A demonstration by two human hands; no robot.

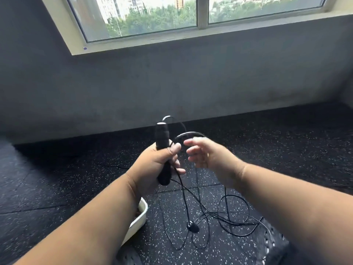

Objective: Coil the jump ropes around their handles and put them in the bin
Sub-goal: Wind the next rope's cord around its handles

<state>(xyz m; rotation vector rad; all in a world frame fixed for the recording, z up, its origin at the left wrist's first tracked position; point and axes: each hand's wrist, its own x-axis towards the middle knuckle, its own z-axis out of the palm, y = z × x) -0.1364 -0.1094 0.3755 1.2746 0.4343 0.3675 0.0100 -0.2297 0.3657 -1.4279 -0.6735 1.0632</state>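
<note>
1. While its fingers curl tight round the middle, the left hand (158, 165) holds an upright black foam-covered jump-rope handle (162, 152).
2. Just right of it, the right hand (210, 159) is blurred, fingers loosely curled and slightly apart; whether they pinch the thin black rope cord (188, 134) arching over them cannot be told.
3. Slack cord hangs below the hands and lies in loose loops (229, 217) on the near black speckled rubber floor (286, 150).
4. A white plastic bin (142, 213) sits near left, partly hidden by the left forearm.
</note>
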